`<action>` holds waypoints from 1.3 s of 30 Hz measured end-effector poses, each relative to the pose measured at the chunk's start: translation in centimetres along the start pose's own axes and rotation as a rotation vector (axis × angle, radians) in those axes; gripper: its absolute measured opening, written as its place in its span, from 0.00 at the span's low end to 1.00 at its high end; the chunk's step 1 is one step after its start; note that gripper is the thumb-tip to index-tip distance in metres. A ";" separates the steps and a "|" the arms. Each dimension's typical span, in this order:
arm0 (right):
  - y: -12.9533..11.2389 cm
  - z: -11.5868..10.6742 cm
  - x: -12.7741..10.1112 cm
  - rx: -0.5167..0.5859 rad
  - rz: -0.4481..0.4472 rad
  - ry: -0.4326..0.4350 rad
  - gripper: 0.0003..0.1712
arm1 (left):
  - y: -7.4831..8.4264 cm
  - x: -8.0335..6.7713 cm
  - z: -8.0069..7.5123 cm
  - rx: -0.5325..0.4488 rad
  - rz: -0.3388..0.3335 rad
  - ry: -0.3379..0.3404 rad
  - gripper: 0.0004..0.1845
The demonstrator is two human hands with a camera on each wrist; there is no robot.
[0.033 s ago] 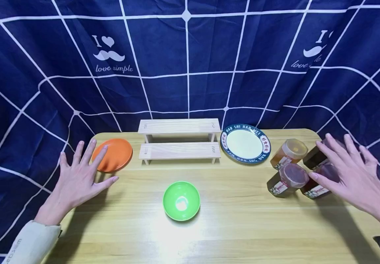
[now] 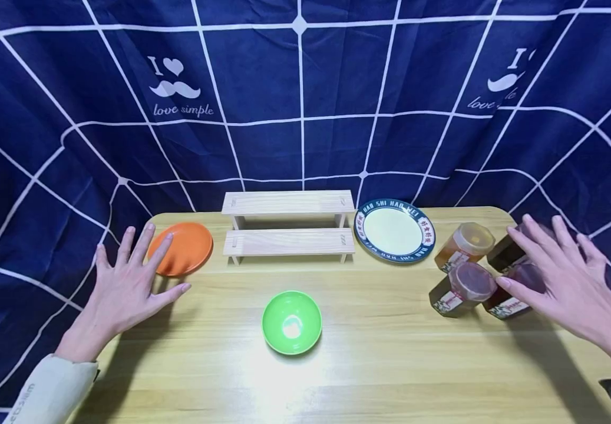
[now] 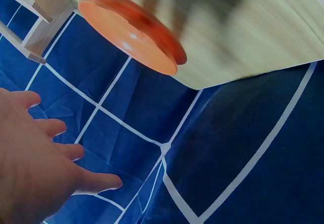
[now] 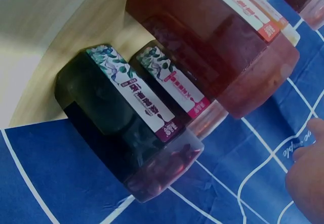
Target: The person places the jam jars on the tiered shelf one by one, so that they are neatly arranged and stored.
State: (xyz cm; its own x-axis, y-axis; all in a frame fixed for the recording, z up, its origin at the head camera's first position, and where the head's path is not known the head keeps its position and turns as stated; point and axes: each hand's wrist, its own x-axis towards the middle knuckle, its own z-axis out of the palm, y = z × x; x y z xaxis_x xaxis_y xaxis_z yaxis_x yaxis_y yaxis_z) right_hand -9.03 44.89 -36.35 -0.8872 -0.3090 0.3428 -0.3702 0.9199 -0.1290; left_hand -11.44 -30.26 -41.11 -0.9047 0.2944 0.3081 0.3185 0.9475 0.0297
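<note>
My left hand (image 2: pixel 132 280) hovers flat with fingers spread over the left end of the wooden table (image 2: pixel 390 365), its fingertips just short of an orange plate (image 2: pixel 185 250). In the left wrist view the left hand (image 3: pixel 35 158) is open, apart from the orange plate (image 3: pixel 131 37). My right hand (image 2: pixel 567 277) is open too, spread above a cluster of labelled jars: an amber jar (image 2: pixel 464 244), a red-lidded jar (image 2: pixel 461 288) and two dark jars partly hidden beneath the fingers. The right wrist view shows these dark jars (image 4: pixel 116 128) close up.
A green bowl (image 2: pixel 291 322) sits at the table's centre front. Behind it stands a two-step wooden rack (image 2: pixel 288 227), with a blue-rimmed white plate (image 2: pixel 395 231) to its right. A navy checked cloth (image 2: pixel 305 106) hangs behind and drapes around the table.
</note>
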 end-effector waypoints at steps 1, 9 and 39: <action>0.0 0.0 -0.1 0.001 0.000 0.002 0.55 | 0.0 0.0 0.0 -0.001 0.001 0.000 0.58; -0.3 0.2 -0.3 0.072 -0.013 0.055 0.57 | 0.2 0.5 -0.1 -0.016 -0.024 -0.011 0.59; -8.9 2.3 -2.8 0.454 0.270 0.199 0.59 | 5.6 5.1 1.8 -0.499 -0.176 -0.022 0.60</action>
State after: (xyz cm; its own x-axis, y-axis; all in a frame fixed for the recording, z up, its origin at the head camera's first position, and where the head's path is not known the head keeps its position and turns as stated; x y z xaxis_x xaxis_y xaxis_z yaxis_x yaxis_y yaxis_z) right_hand -3.89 36.96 -38.31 -0.9140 0.0145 0.4055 -0.2580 0.7504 -0.6085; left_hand -14.73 -23.23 -41.08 -0.9606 0.1435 0.2380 0.2523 0.8095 0.5302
